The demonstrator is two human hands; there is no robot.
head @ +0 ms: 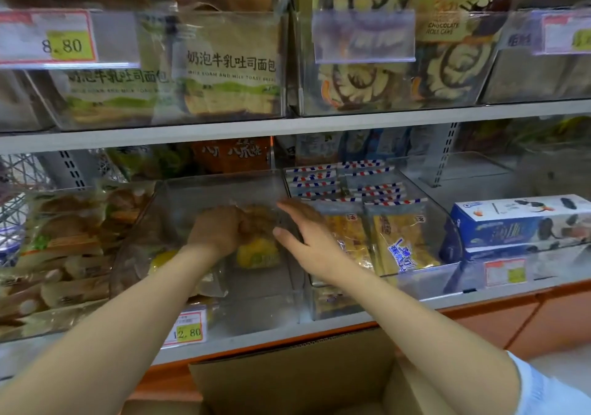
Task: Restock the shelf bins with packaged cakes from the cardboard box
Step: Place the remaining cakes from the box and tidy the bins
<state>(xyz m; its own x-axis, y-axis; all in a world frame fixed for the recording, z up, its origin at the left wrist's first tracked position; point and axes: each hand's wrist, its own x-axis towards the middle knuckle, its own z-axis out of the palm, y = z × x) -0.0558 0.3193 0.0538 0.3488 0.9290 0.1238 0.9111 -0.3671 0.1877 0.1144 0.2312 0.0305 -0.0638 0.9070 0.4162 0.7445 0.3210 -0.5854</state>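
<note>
My left hand (216, 230) reaches into a clear plastic shelf bin (208, 187) on the lower shelf and grips a packaged cake (258, 248) with a brown top and yellow label. My right hand (303, 235) hovers just right of that package with fingers straight, near the bin's right wall. Another yellow-labelled package (163, 259) lies in the same bin to the left. The open cardboard box (297, 379) sits below the shelf edge at the bottom middle; its inside is hidden.
A bin of yellow cake packs (399, 242) stands to the right, then blue boxes (518, 223). Bread rolls (64, 248) fill the left bin. The upper shelf (287, 123) holds toast bread and roll cakes. A price tag (187, 325) hangs on the shelf front.
</note>
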